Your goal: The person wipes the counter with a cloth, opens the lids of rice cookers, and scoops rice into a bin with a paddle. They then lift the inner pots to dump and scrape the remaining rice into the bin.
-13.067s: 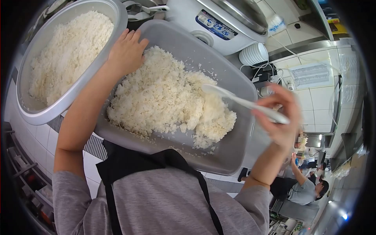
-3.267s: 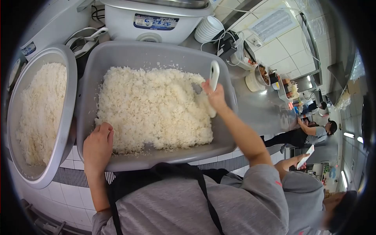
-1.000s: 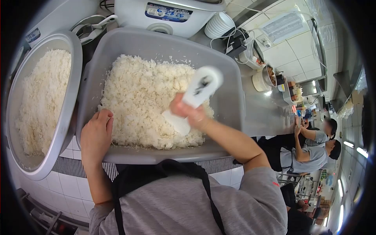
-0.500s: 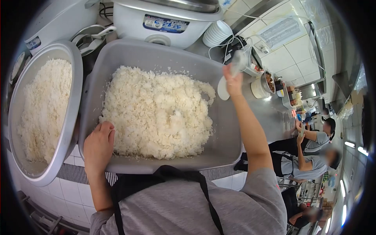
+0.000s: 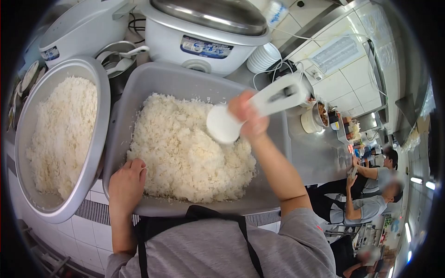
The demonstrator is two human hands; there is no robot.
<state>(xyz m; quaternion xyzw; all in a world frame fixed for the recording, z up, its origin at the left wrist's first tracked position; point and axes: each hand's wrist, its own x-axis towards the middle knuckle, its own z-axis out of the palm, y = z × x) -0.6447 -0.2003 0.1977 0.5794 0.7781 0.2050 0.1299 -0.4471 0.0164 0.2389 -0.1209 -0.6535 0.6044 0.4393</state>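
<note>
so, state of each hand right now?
Left hand: on the edge of the tub; can't tell whether gripping or just resting.
Right hand: closed, holding the paddle.

Commercial kitchen — rice cooker [image 5: 204, 34], steel counter [image 5: 320, 155], co-workers [image 5: 368, 208]

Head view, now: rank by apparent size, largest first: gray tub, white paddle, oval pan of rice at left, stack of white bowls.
1. Gray tub
2. Oval pan
3. White paddle, partly covered by the right hand
4. Stack of white bowls
</note>
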